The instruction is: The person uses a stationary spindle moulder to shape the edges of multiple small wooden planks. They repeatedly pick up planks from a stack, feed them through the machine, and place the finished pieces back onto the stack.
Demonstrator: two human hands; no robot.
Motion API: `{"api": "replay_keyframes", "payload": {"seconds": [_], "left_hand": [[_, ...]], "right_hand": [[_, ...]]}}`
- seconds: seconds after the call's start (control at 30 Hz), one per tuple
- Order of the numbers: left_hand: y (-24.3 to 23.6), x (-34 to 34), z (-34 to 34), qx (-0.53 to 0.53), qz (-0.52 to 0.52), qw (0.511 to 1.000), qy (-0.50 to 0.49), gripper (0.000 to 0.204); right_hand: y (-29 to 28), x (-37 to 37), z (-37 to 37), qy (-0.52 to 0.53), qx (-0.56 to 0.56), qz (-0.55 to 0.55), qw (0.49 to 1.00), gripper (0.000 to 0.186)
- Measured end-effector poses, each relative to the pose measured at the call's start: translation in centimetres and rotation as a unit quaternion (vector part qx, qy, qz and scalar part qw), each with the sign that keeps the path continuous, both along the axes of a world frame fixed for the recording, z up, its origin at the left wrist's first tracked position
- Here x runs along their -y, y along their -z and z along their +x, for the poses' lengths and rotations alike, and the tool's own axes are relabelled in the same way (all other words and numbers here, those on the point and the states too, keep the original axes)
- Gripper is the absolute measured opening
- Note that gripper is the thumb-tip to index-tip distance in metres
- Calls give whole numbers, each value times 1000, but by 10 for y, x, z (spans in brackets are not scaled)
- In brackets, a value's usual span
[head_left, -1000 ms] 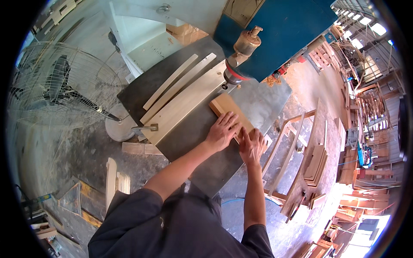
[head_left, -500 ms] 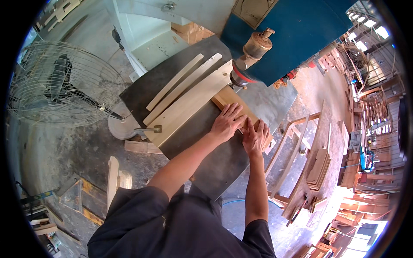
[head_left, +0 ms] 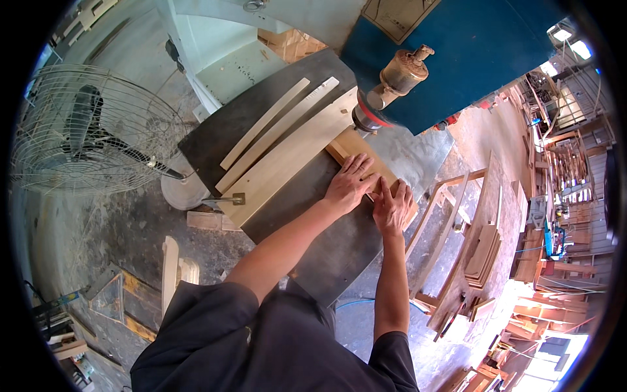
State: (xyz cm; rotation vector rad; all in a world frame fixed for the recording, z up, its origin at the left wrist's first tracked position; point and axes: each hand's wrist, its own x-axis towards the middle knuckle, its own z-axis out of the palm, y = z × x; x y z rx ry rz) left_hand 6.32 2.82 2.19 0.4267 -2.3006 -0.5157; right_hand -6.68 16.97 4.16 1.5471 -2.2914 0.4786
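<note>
A light-brown wooden board (head_left: 366, 154) lies on the dark metal table (head_left: 326, 242) of a machine, its far end against a long pale wooden strip (head_left: 287, 160). My left hand (head_left: 351, 188) rests on the board with its fingers stretched out over the top. Closer to the near right end, my right hand (head_left: 392, 208) presses on the same board, fingers spread on it and slightly bent. The hands almost touch. Just beyond the board's far end hangs the machine's round head (head_left: 367, 117) with a red ring. A metal clamp (head_left: 238, 198) sits on the pale strip's near end.
Two narrow wooden strips (head_left: 277, 134) lie beyond the pale one. A caged fan (head_left: 98, 130) stands at the left. The machine's blue body (head_left: 457, 59) rises at the far right. A bench (head_left: 457, 294) with stacked boards (head_left: 484, 256) is on the right.
Both hands and the board sit slightly farther right in the picture, along with the machine head, as the view shifts a little. The hands keep the same pose on the board.
</note>
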Motion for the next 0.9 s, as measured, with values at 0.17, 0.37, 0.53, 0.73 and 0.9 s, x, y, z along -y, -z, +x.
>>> {"api": "replay_keyframes", "payload": {"seconds": [0.17,0.37,0.53,0.73,0.9], "left_hand": [[2,1,-3,-2,-4,1000,-5,42],[7,1,-13,1,-42,999,-29,41],[12,1,-22,7,-68,998,-13,41],[12,5,-24,-16,-43,999,2,41],[14,10,-27,-43,-21,999,23,40]], "right_hand": [[2,1,-4,1,-9,4,1000,57],[-2,3,-8,2,-2,12,1000,60],[3,5,-11,6,-20,6,1000,59],[4,6,-16,1,-20,7,1000,57],[3,7,-17,14,-23,20,999,60]]}}
